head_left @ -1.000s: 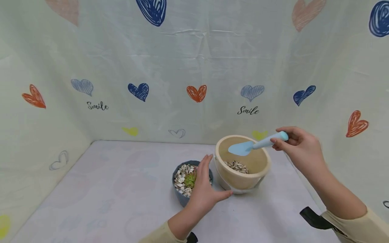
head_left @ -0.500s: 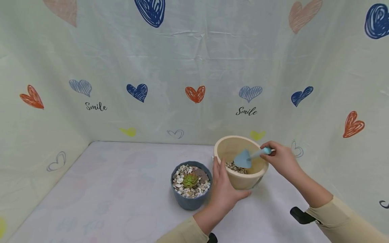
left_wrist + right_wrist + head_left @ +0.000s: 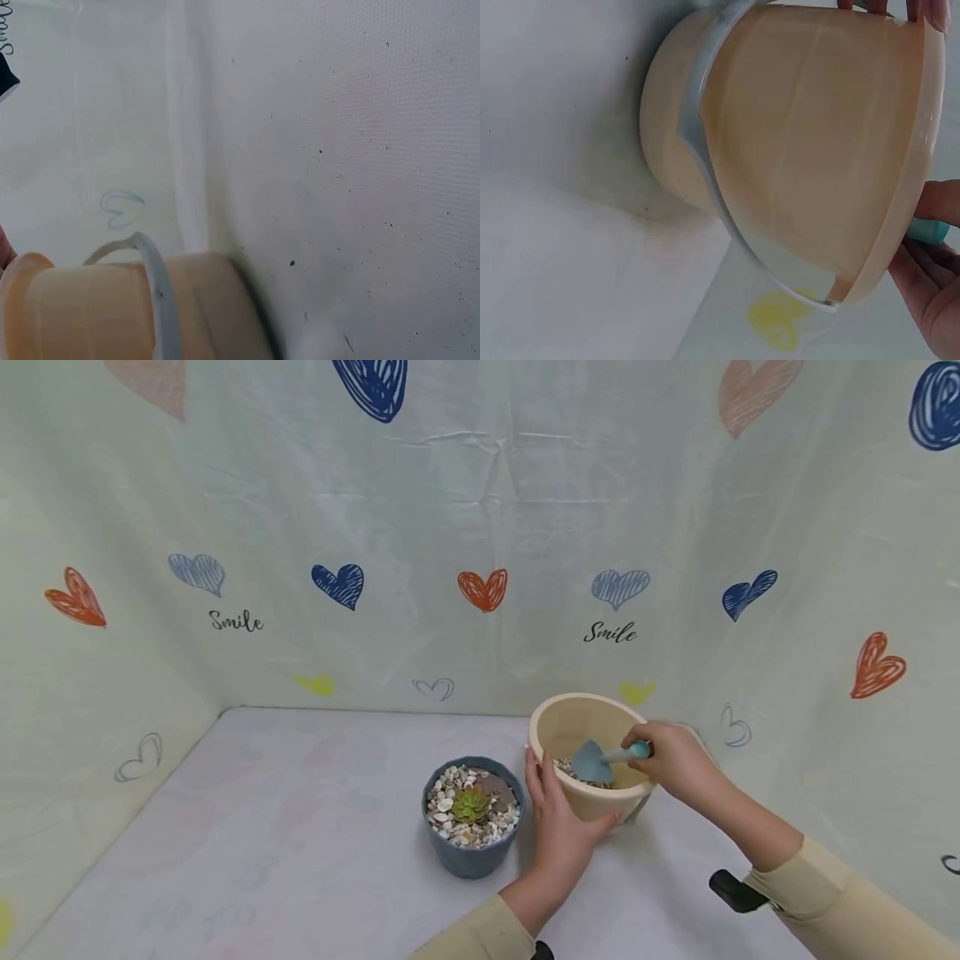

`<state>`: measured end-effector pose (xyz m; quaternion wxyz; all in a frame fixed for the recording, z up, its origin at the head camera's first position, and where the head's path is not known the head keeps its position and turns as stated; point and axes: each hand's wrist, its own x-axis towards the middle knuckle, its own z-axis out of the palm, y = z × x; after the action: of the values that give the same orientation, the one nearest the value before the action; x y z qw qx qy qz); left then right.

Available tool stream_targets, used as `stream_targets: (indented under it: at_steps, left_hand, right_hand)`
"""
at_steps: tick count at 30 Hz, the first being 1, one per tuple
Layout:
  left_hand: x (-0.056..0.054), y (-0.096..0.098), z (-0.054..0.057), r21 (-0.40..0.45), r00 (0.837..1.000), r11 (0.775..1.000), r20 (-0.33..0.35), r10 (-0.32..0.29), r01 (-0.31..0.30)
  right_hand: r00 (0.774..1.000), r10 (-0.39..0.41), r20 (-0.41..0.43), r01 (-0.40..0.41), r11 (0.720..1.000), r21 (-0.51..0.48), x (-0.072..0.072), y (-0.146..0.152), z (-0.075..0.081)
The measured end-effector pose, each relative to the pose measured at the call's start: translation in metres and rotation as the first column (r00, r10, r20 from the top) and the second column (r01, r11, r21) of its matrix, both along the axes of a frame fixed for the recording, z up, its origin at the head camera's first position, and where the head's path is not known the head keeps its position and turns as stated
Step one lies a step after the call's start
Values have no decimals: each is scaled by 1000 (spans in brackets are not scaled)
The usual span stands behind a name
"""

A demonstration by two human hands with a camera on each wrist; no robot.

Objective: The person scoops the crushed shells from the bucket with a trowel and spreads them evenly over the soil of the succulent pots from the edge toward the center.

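Observation:
A cream plastic bucket [image 3: 611, 802] stands tilted toward me at the table's back right, small stones [image 3: 564, 767] in its bottom. My left hand [image 3: 558, 835] grips its left side and front, fingertips near the rim and thumb across the front wall. Between the thumb and fingers of my right hand [image 3: 678, 760] is the handle of a light blue trowel [image 3: 591, 762]. Its blade reaches inside the bucket, just over the stones. In the right wrist view the right hand [image 3: 930, 300] is close by the rim, with the turquoise handle end [image 3: 928, 230] showing.
Left of the bucket stands a blue-grey flowerpot [image 3: 471, 862] holding a green succulent [image 3: 471, 805], pale stones and a bare brown patch. The bucket's grey carrying handle [image 3: 697, 142] hangs down its side. Behind the white table [image 3: 285, 827] hangs a heart-printed curtain [image 3: 420, 510].
My left hand has moved right from over the flowerpot onto the bucket. The right hand has come left and down, lowering the trowel into the bucket. The bucket leans slightly more.

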<state>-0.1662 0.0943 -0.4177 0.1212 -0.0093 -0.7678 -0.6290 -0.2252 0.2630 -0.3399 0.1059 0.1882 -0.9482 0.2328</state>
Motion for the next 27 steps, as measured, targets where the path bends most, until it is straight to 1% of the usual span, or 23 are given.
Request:
stream_targets:
  at_steps: [3, 11, 16, 19, 22, 27]
  left_hand:
    - [-1, 0, 1, 13, 1000, 1000, 12, -3, 3]
    - [-1, 1, 1, 25, 999, 999, -5, 47, -47]
    - [-1, 0, -1, 35, 999, 999, -4, 39, -39]
    - [-1, 0, -1, 39, 999, 998, -7, 39, -39]
    - [-1, 0, -1, 36, 999, 998, -11, 46, -46]
    - [-1, 1, -1, 36, 999, 998, -13, 51, -51]
  right_hand:
    - [999, 19, 28, -19, 1000, -9, 3, -2, 2]
    - [990, 69, 121, -59, 995, -83, 11, -4, 9]
    - [985, 69, 155, -49, 991, -126, 12, -3, 7]
    - [983, 67, 173, -37, 985, -168, 12, -1, 4]
    - [980, 59, 191, -16, 975, -222, 14, 1, 3]
    - [973, 50, 227, 24, 950, -311, 17, 3, 2]
